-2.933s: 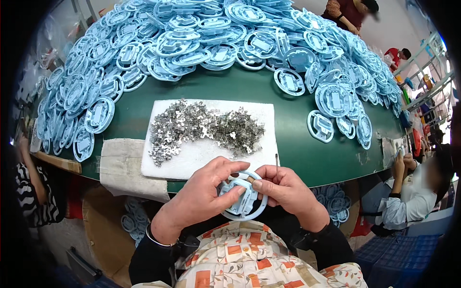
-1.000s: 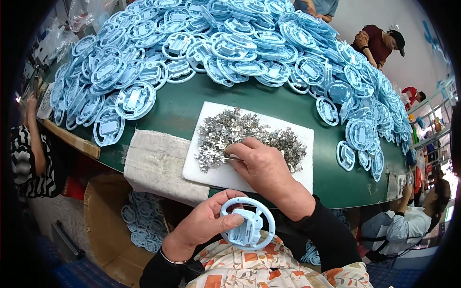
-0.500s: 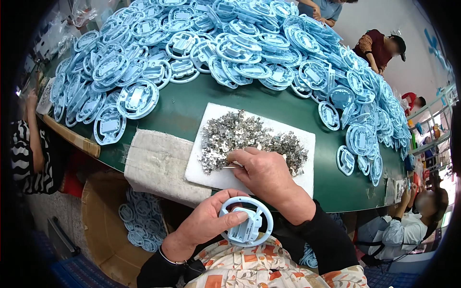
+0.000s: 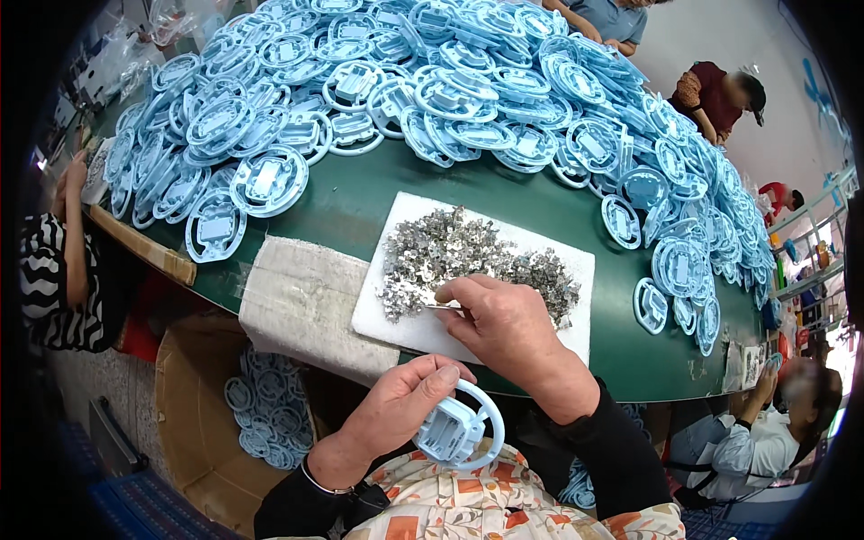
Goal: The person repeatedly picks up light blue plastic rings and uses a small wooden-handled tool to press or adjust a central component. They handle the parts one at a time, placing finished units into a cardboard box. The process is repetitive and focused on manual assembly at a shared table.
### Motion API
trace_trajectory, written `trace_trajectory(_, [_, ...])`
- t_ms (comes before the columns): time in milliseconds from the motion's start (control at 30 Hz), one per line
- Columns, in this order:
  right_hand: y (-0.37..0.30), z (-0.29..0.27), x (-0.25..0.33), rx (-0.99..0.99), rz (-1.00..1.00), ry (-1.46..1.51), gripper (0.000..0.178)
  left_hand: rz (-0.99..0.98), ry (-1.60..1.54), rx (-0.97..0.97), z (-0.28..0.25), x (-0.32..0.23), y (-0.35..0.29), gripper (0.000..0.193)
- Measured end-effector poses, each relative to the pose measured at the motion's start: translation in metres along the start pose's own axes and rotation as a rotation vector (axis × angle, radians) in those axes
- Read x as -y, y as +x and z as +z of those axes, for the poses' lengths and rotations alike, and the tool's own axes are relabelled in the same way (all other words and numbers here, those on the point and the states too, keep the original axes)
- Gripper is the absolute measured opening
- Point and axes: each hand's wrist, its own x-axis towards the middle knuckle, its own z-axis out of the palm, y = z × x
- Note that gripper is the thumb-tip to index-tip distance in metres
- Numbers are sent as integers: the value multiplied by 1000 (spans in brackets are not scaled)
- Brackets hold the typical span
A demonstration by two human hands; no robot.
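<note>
My left hand (image 4: 405, 400) is closed on the rim of a light-blue plastic toy steering wheel (image 4: 447, 434), low in front of my apron. The wheel is tilted, and its hollow middle block shows. Over the near edge of a pile of small silvery metal clips (image 4: 432, 247), my right hand (image 4: 508, 328) is closed in a pinch. A thin silvery piece (image 4: 443, 307) pokes out from its fingertips; its full shape is hidden. The clips lie on a white foam board (image 4: 576, 337) on the green table (image 4: 346, 202).
A large heap of light-blue steering wheels (image 4: 468, 85) spreads across the table's far side. A greyish cloth pad (image 4: 310, 301) lies at the left of the board. Below stands a cardboard box (image 4: 193, 405) with more wheels. Several people are at work around the table.
The wheel has turned in my left hand, and my thumb has moved from its middle up to the rim. My right hand stays at the clips, shifted slightly.
</note>
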Motion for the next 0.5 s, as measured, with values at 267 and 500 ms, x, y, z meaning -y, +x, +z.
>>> trace_trajectory(267, [7,9,-4,26,-25,-98,11,50,10,-34,-3,0,-6,32])
trace_trajectory(500, [-4,2,-10,8,78,208,11,17,36,-61,-3,-5,-5,37])
